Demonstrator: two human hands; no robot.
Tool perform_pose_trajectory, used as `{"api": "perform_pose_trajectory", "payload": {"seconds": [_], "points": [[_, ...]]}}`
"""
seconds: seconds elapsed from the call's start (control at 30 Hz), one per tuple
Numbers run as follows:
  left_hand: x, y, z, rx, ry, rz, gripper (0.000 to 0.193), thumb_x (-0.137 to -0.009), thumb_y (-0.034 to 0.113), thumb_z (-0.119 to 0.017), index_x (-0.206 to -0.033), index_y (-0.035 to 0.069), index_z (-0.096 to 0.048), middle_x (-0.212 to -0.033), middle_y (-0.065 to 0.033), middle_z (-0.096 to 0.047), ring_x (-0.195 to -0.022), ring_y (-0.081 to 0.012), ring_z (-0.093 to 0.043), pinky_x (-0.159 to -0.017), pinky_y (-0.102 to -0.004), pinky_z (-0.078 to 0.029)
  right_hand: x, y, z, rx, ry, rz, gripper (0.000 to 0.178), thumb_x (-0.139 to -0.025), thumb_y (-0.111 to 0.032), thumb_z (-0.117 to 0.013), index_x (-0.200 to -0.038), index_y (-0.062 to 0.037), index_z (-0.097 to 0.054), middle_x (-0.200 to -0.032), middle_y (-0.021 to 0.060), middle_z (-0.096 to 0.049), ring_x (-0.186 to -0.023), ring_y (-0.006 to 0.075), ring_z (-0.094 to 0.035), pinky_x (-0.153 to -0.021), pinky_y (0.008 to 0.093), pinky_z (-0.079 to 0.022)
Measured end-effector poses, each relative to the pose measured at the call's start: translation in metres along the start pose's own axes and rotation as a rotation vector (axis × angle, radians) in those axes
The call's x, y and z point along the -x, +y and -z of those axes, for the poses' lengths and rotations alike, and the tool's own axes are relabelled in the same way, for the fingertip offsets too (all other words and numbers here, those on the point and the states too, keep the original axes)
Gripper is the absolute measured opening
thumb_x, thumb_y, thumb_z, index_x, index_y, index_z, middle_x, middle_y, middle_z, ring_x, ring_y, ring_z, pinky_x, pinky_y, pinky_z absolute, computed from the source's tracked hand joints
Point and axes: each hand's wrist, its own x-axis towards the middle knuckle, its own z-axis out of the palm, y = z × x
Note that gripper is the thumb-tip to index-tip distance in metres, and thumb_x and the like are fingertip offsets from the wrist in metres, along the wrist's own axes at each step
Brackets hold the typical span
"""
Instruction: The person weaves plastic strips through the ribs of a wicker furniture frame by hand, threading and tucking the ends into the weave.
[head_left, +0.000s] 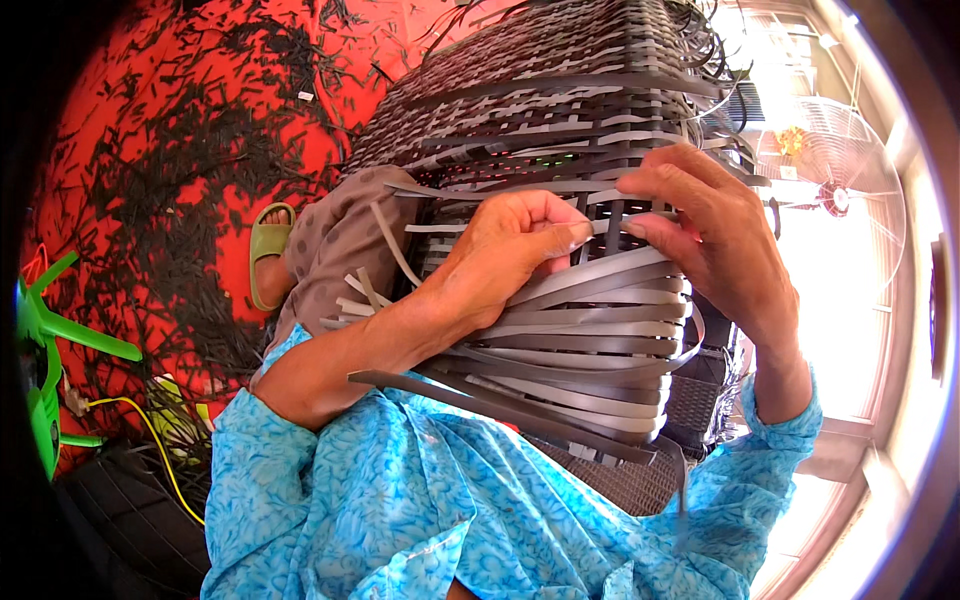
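My left hand is closed in a pinch, with a flat grey plastic strip at the thumb and fingertips. My right hand is just to its right, its thumb tip at the strip and its index finger raised apart from the thumb. Both hands are over a woven wicker-style frame of black and grey strips. Below them, a row of loose grey strips bends around the frame's right edge, with several free ends fanned out to the left. The right hand's other fingertips are partly hidden.
A long dark strip lies across my lap. Black strip scraps litter the red floor. A bright green stand and a yellow cord are at left. A round fan stands at right.
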Motion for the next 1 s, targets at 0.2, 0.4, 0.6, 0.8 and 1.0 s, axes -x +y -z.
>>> {"api": "perform_pose_trajectory", "payload": {"seconds": [0.2, 0.4, 0.6, 0.8, 1.0], "points": [[0.007, -0.008, 0.014, 0.152, -0.01, 0.082, 0.01, -0.09, 0.014, -0.063, -0.092, 0.004, -0.06, -0.075, 0.0012, -0.058, -0.065, -0.0065, -0.052, -0.06, -0.0211, -0.042, 0.002, 0.001, -0.003, 0.011, -0.004, -0.043, 0.022, -0.079, -0.01, -0.07, -0.1, -0.0047, -0.066, -0.1, 0.0121, -0.062, -0.084, 0.0306, -0.063, -0.068, 0.0368, -0.051], [0.004, -0.018, 0.025, 0.245, 0.006, 0.17, 0.011, -0.093, 0.019, -0.061, -0.09, 0.009, -0.059, -0.073, 0.0012, -0.058, -0.06, -0.0092, -0.054, -0.059, -0.0233, -0.047, 0.0, -0.002, -0.001, 0.019, -0.082, -0.081, 0.019, -0.079, -0.011, -0.07, -0.097, -0.0041, -0.068, -0.099, 0.0112, -0.063, -0.085, 0.0287, -0.064, -0.067, 0.0362, -0.052], [-0.001, -0.012, 0.068, 0.335, 0.212, 0.16, 0.005, -0.095, 0.016, -0.055, -0.095, 0.011, -0.055, -0.086, -0.0054, -0.066, -0.065, -0.0151, -0.063, -0.06, -0.0301, -0.053, 0.011, -0.018, -0.001, 0.171, -0.004, 0.045, 0.023, -0.074, -0.017, -0.074, -0.094, -0.0062, -0.07, -0.096, 0.0065, -0.065, -0.093, 0.0264, -0.061, -0.077, 0.037, -0.05], [0.0, 0.005, 0.118, 0.419, 0.199, -0.119, 0.009, -0.096, 0.013, -0.053, -0.098, 0.005, -0.055, -0.091, -0.0129, -0.065, -0.07, -0.02, -0.063, -0.058, -0.0325, -0.051, 0.031, -0.029, -0.012, 0.165, 0.159, 0.048, 0.032, -0.065, -0.018, -0.078, -0.094, -0.0077, -0.071, -0.099, 0.0024, -0.067, -0.091, 0.0244, -0.06, -0.078, 0.0373, -0.048], [0.002, -0.002, 0.206, 0.328, 0.53, -0.137, 0.008, -0.095, 0.013, -0.055, -0.096, 0.006, -0.054, -0.08, -0.0064, -0.06, -0.066, -0.0168, -0.056, -0.059, -0.0312, -0.05, 0.048, -0.026, -0.017, 0.091, 0.285, -0.006, 0.033, -0.067, -0.016, -0.077, -0.098, -0.0053, -0.071, -0.101, 0.0047, -0.067, -0.091, 0.0253, -0.06, -0.078, 0.0379, -0.048]]}}
